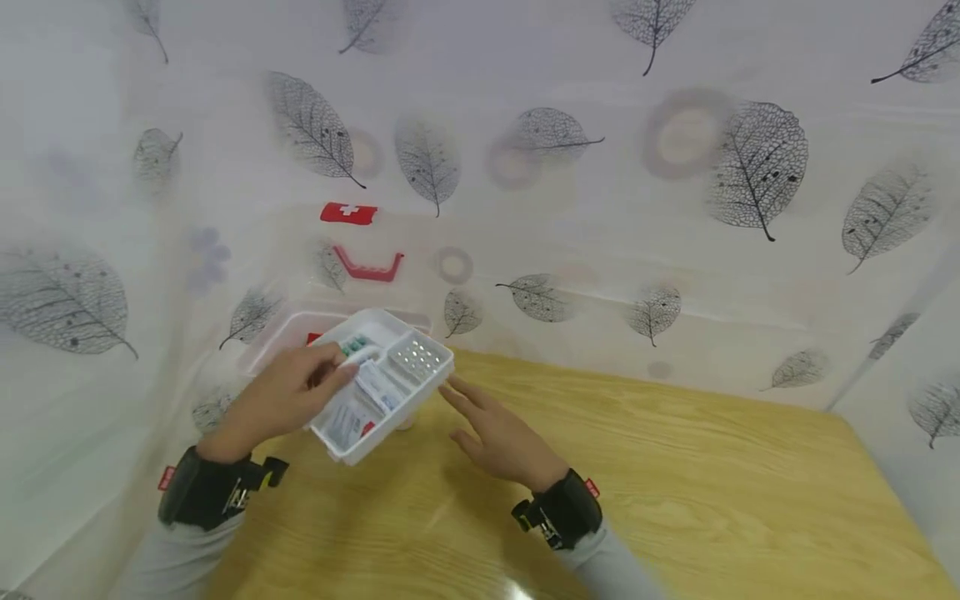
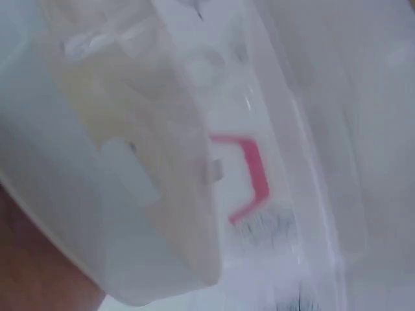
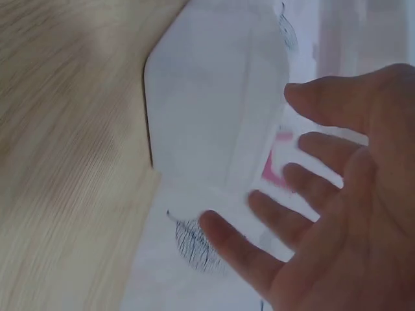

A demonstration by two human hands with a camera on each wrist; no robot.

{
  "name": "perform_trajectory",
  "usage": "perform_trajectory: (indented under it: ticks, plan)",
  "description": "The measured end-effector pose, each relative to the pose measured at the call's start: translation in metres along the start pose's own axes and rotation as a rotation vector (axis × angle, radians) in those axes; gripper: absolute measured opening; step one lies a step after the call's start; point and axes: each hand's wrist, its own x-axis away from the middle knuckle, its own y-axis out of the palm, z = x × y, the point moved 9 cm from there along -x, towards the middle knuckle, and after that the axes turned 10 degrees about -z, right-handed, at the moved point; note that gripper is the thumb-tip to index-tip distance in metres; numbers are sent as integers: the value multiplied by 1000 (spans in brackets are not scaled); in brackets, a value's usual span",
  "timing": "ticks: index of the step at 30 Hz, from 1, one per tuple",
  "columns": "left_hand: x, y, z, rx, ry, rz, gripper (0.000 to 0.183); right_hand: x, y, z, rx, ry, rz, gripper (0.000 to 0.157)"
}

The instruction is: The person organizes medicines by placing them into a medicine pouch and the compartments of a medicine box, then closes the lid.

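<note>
My left hand (image 1: 288,387) grips the white carry handle (image 1: 366,356) of a divided white tray (image 1: 397,425), held tilted above the table. In its compartments lie a silver blister pack (image 1: 417,358), small green items (image 1: 354,343) and white printed packets (image 1: 378,388). Close by the tray's right side is my right hand (image 1: 501,437), its fingers extended. The right wrist view shows this hand (image 3: 343,194) with spread fingers beside the plain white tray (image 3: 201,97); whether a fingertip touches it I cannot tell. The left wrist view is blurred.
Behind the tray stands a clear box (image 1: 262,343), its transparent lid raised, with a red handle (image 1: 371,268) and a red white-cross label (image 1: 348,213). A leaf-patterned sheet (image 1: 570,225) hangs behind and at the sides. The wood-grain table (image 1: 675,500) extends rightward.
</note>
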Motion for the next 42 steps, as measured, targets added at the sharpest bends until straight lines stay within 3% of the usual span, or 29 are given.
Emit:
perform_trajectory:
  ticks: [4, 7, 12, 17, 22, 28, 42]
  plan:
    - [-12, -32, -28, -162, -57, 118, 33, -24, 10, -25, 82, -79, -24, 72]
    - [-22, -43, -53, -216, -103, 169, 35, -35, 15, -37, 110, -91, -46, 70]
    - [-33, -41, -92, -219, -193, 186, 35, -43, 18, -44, 165, -96, -11, 65]
    - [-37, -28, -115, -196, -256, 149, 35, -40, 19, -47, 179, -96, -14, 65]
    - [-36, -21, -126, -195, -264, 130, 36, -40, 21, -45, 149, -77, -28, 66]
    - [-32, -20, -135, -174, -263, 122, 39, -44, 21, -50, 198, -32, -24, 66]
    - [-29, -16, -137, -158, -266, 131, 37, -44, 23, -55, 291, -13, -16, 65]
